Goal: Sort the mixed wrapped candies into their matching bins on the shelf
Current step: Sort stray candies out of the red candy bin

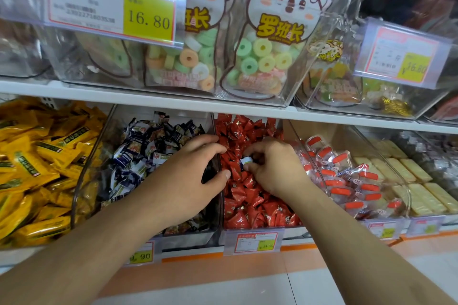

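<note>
Pinching a small blue-and-white candy (pixel 246 162) between thumb and fingertips, the right hand (pixel 272 166) sits low in the red-candy bin (pixel 250 208), just beside its right clear wall. The left hand (pixel 190 176) straddles the divider between this bin and the dark-blue candy bin (pixel 138 156), fingers spread, gripping nothing. The white shelf edge (pixel 173 101) hangs close above both hands; open floor lies below.

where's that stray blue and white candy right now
In the head view, centre-right: the blue and white candy is pinched in the right hand's grip, above the bin of red candies.
</note>
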A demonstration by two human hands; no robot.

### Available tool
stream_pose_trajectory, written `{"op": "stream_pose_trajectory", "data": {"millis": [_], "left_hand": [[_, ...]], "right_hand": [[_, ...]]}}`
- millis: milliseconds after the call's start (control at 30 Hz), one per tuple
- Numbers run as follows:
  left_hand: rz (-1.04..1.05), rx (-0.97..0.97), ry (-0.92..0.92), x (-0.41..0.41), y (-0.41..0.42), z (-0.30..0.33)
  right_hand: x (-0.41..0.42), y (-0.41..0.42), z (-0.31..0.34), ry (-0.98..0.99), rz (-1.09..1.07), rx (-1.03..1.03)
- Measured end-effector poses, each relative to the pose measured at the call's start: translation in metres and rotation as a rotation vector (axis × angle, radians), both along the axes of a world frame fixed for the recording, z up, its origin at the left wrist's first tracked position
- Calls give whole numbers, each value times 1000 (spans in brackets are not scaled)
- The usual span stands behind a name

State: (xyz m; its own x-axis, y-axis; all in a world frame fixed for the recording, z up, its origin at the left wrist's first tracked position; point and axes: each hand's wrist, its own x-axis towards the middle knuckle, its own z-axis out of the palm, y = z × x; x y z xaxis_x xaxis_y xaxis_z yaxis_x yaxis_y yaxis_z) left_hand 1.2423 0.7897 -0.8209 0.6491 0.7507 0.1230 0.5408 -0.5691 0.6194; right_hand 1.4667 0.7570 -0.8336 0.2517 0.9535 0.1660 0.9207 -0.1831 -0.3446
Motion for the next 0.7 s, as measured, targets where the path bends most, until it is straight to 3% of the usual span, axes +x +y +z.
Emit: {"op": "stream_pose_trajectory", "data": {"millis": [700], "left_hand": [[0,-8,-7,-3,-3,6]], "right_hand": [[4,-13,11,115,-6,113]]}}
